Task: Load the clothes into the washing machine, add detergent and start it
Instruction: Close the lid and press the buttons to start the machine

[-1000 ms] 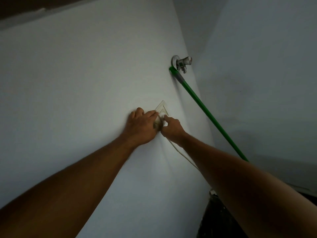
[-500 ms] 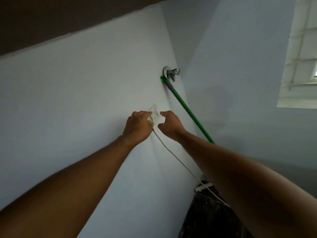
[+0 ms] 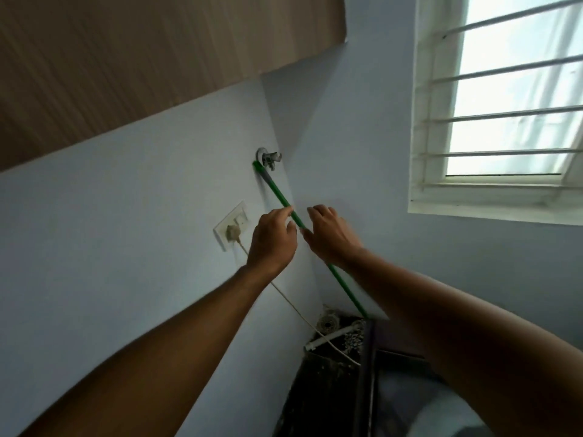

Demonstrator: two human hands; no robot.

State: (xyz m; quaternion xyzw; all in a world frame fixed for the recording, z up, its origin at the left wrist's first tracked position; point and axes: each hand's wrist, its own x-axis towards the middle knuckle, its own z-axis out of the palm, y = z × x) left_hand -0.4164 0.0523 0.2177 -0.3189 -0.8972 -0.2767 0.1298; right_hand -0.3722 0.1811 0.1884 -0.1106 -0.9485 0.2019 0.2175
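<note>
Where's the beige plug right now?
Head view, left of centre: the beige plug sits in the white wall socket plate, just left of the left hand, below the metal tap.

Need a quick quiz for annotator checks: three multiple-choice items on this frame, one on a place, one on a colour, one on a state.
1. Where is the tap relative to the socket plate?
A. Above it, nearer the wall corner
B. Directly below it
C. On the window sill

2. What colour is the hose running down from the tap?
A. Red
B. Green
C. Black

3. What is the state of the plug?
A. Lying on the floor
B. Held in the right hand
C. Seated in the socket plate, no hand on it

Answers:
1 A: the tap sits higher on the same wall, beside the corner.
2 B: the hose is bright green.
3 C: the plug sits in the plate, its cord hanging down, while the left hand and right hand are off it, by the hose.
</note>
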